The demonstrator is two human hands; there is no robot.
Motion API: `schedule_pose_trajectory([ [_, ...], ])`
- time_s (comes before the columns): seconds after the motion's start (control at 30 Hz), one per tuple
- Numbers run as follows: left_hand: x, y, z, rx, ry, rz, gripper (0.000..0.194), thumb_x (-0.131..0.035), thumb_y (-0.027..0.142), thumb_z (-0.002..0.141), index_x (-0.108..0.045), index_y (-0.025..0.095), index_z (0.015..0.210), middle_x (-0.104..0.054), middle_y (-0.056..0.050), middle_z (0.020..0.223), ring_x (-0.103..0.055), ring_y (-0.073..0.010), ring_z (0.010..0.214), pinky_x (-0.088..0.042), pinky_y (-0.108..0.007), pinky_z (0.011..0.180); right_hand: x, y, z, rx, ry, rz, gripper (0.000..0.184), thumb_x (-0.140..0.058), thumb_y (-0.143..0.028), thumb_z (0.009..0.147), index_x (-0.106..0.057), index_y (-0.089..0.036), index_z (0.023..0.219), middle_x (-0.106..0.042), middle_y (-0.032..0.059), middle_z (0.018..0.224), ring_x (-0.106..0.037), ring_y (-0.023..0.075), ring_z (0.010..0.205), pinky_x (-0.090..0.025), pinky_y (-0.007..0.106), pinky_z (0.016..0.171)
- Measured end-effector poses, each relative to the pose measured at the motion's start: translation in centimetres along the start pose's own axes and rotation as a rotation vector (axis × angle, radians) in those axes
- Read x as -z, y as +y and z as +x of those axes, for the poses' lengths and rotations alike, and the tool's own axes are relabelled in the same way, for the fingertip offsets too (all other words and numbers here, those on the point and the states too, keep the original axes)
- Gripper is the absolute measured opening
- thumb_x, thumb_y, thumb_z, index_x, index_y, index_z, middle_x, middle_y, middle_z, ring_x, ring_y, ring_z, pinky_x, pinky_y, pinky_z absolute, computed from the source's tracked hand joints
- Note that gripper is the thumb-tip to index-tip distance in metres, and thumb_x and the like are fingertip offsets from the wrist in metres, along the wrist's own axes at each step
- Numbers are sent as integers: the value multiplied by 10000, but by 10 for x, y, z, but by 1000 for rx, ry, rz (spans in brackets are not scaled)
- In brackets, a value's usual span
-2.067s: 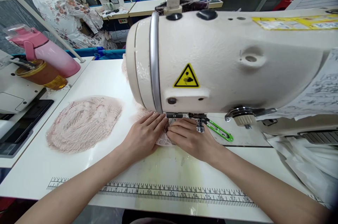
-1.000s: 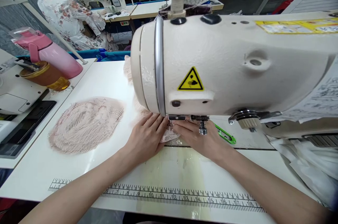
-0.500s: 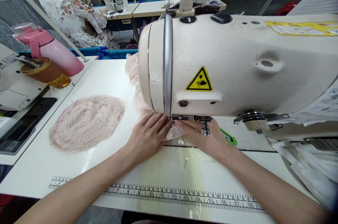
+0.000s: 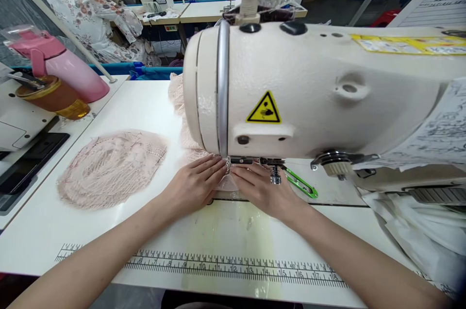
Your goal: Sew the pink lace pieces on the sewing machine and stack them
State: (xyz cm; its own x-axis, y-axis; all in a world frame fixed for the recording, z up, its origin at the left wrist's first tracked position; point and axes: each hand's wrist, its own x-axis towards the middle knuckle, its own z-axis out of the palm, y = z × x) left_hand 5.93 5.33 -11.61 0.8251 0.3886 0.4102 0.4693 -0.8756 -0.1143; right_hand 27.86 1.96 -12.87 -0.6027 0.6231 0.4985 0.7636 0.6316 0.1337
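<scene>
Pale pink lace fabric lies beneath the head of a sewing machine. On its left side my left hand presses down, fingers stretched out flat and close together. My right hand lies on the right side, fingers extended toward the left hand, with some fingertips hidden behind the machine's small metal parts. More of the lace bunches up behind the machine head. The needle area is mostly covered. Green thread snips rest on the machine bed beside my right hand.
An oval lace piece lies on the white table, left of my arm. A pink bottle, an amber cup and a black phone are farther left. White cloth is at right. A person sits beyond.
The view has shifted slightly. My right hand has drawn closer to my left, and less of the lace shows between them. More of the green snips is visible.
</scene>
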Motion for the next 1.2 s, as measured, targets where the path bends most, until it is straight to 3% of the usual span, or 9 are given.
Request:
schedule_pose_trajectory([
  [0.1, 0, -1, 0, 4, -4, 13, 341, -415, 131, 920, -643, 54, 1162, -681, -127, 1189, -662, -226, 1103, -537, -404, 1005, -5, -2, 3, 93, 95, -7, 230, -492, -22, 891, -653, -173, 956, -719, 12, 994, -621, 127, 931, -475, 287, 754],
  [0.23, 0, 0, 1, 8, 10, 40, 331, -418, 135, 923, -650, 41, 1138, -687, -140, 1173, -662, -236, 1103, -546, -395, 993, -11, -2, 3, 98, 92, 42, 219, -481, -15, 898, -644, -157, 928, -718, 18, 960, -611, 122, 963, -474, 280, 841],
  [0.7, -1, 5, -1, 46, -26, 70, 341, -416, 143, 917, -643, 37, 1148, -675, -144, 1200, -642, -252, 1135, -542, -401, 992, -6, -1, 4, 105, 84, 50, 208, -515, -9, 879, -654, -159, 917, -713, 13, 945, -599, 124, 961, -437, 272, 831],
  [0.97, -3, 12, -2, 95, -62, 61, 364, -431, 192, 927, -615, 18, 1189, -642, -183, 1244, -619, -293, 1164, -545, -428, 960, -6, 1, -2, 57, 73, -11, 227, -464, -92, 928, -649, -201, 1002, -714, 1, 1044, -595, 137, 907, -323, 316, 607],
  [1.07, -4, 15, -2, 105, -70, 68, 370, -441, 203, 926, -604, 15, 1201, -631, -195, 1256, -612, -309, 1172, -541, -440, 956, -8, 3, -3, 72, 135, -62, 209, -498, -105, 909, -661, -206, 993, -716, 4, 1029, -591, 137, 870, -335, 321, 618],
  [1.2, -4, 18, -2, 127, -72, 91, 367, -461, 186, 905, -601, 12, 1196, -636, -212, 1239, -609, -321, 1174, -541, -438, 947, -8, 5, -6, 52, 107, -151, 207, -535, -147, 904, -664, -226, 1045, -712, 6, 1103, -611, 151, 823, -396, 345, 656],
])
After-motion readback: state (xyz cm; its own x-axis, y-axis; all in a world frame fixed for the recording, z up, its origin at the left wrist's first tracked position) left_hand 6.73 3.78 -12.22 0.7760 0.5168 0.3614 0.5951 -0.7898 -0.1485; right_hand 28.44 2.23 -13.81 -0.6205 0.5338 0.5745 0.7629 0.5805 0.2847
